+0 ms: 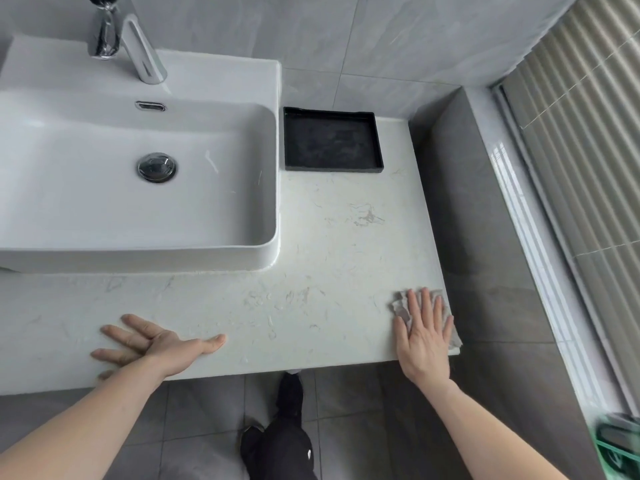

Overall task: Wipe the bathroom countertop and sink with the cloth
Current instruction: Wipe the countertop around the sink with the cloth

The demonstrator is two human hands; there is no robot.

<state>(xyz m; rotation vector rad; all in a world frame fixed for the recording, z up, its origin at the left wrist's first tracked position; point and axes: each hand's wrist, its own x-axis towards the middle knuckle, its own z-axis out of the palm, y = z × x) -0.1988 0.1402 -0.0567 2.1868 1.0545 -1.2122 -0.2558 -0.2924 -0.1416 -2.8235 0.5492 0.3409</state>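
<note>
A white marble-look countertop [311, 258] fills the middle of the head view. On its left stands a white rectangular sink [104, 202] with a chrome drain plug [156, 167] and a chrome tap [138, 46] behind. My right hand [424, 337] lies flat, fingers spread, pressing a grey cloth [401, 304] onto the counter's front right corner. The cloth shows around my fingers and hangs a little over the right edge. My left hand [152, 344] rests palm down with fingers apart on the counter's front edge, below the sink, and holds nothing.
A black square tray [332, 143] sits at the back of the counter, right of the sink. Grey tiled walls stand behind and to the right. A ribbed blind [588, 150] covers the window at far right. A green object [620, 445] is at bottom right. My dark-clothed leg [284, 438] stands on the grey floor.
</note>
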